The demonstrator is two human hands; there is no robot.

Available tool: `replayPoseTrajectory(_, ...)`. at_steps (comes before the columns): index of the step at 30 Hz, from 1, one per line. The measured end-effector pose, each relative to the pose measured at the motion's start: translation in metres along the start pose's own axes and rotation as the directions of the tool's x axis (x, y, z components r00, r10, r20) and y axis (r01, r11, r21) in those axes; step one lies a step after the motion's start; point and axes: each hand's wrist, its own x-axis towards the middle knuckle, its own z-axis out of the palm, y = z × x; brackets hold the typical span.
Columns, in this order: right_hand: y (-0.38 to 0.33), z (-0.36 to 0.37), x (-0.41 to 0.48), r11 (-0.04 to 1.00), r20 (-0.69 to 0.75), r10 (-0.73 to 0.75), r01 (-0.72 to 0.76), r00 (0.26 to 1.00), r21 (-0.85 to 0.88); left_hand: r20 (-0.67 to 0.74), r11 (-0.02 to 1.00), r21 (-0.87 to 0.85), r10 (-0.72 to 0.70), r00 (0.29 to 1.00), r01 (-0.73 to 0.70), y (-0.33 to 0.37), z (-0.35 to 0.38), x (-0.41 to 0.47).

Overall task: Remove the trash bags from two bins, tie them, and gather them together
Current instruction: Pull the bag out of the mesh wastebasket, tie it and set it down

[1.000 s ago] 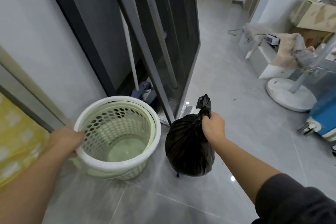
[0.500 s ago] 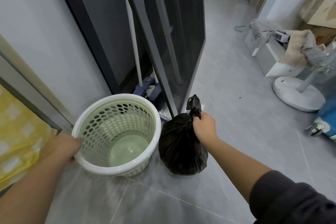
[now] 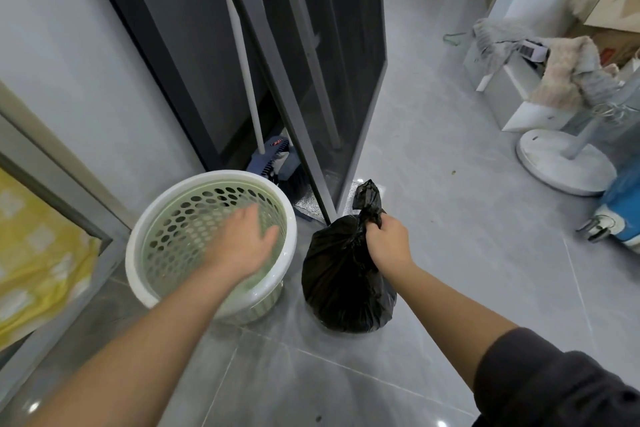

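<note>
Though glossy, grey floor [image 3: 467, 253] around bin [image 3: 134, 253].

bin [image 3: 138, 253] on floor left of tied trash bag [image 3: 341, 284], just beside it, door frame [image 3: 277, 80] behind both

Left hand [image 3: 242, 246] — now off bin [image 3: 134, 263] rim

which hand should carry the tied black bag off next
Right: the right hand grips the black bag at its knotted neck, while the left hand is open over the bin, holding nothing.
</note>
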Motion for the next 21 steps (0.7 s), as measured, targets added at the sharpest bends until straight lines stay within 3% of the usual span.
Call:
replayPoseTrajectory(3,0.007,-0.007,-0.005,0.999,-0.016,-0.019,0.019,1.0,0.031,0.075,0.986,0.153,0.058,0.995,-0.069,0.032,0.026,-0.011)
replayPoseTrajectory(6,0.014,-0.012,-0.009,0.999,-0.017,-0.024,0.025,1.0,0.038,0.091,0.965,0.257,0.02,0.996,-0.043,0.033,0.047,-0.016)
replayPoseTrajectory(12,0.025,-0.014,-0.015,0.999,-0.002,-0.015,0.015,1.0,0.042,0.032,0.987,0.139,0.073,0.997,-0.077,0.02,0.061,-0.019)
replayPoseTrajectory(16,0.023,-0.013,-0.016,0.997,0.041,-0.048,0.046,0.998,0.057,0.026,0.997,0.074,0.003,1.0,-0.005,0.01,0.054,-0.013)
replayPoseTrajectory(18,0.02,-0.01,-0.013,0.998,0.068,-0.059,0.057,0.996,0.033,-0.022,0.999,0.034,-0.036,0.999,0.037,-0.002,0.049,-0.013)
replayPoseTrajectory(21,0.02,-0.008,-0.008,0.999,0.073,-0.04,0.04,0.997,0.006,-0.165,0.995,0.077,0.071,0.984,-0.059,-0.002,0.044,-0.018)
